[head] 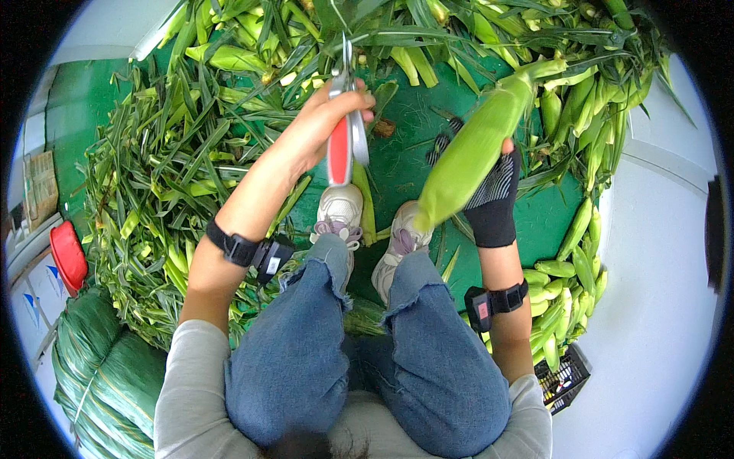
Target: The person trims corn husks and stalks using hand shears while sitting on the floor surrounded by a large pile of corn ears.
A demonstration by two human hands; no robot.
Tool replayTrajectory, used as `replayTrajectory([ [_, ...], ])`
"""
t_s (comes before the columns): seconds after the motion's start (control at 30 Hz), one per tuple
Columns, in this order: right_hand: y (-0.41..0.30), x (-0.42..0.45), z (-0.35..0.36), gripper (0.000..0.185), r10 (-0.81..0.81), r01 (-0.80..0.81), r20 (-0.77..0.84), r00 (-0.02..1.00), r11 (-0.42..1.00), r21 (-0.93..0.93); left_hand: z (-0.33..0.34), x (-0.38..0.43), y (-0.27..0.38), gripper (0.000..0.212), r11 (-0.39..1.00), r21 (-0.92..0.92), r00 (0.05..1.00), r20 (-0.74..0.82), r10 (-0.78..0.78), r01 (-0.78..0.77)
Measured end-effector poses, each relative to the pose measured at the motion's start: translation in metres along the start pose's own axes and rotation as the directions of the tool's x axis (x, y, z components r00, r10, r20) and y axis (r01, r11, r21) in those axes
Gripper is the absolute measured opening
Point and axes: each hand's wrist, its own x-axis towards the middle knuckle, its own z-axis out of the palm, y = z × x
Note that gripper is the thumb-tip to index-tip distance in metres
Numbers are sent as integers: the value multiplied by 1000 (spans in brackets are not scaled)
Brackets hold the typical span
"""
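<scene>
My bare left hand (327, 117) grips a pair of pruning shears (339, 154) with a red handle. The blades point away from me, towards green leaves at the far side. On my right hand (494, 192) is a black knitted glove with pale stripes. It holds one ear of corn (479, 146) in its green husk, tilted, with the stalk end up and to the right. The ear hides part of the glove and its fingers. Below it are my shoes (339, 209), on the green floor (410, 155).
Cut corn leaves (189, 137) are heaped on the left. Unhusked ears on stalks (585, 109) pile up at the far right, and trimmed ears (553, 304) lie nearer, beside a black crate (565, 378). A red basin (69, 258) and a green bundle (106, 373) stand at left.
</scene>
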Motion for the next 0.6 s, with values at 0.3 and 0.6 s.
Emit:
replayTrajectory([
  [0.3,-16,-2,1,53,-83,86,-189,978,996,7,33,-28,-40,55,925,374,952,303,-50,-70],
  [0.6,6,2,34,50,-439,370,35,898,709,-600,55,-27,-33,53,668,694,961,237,142,-269],
])
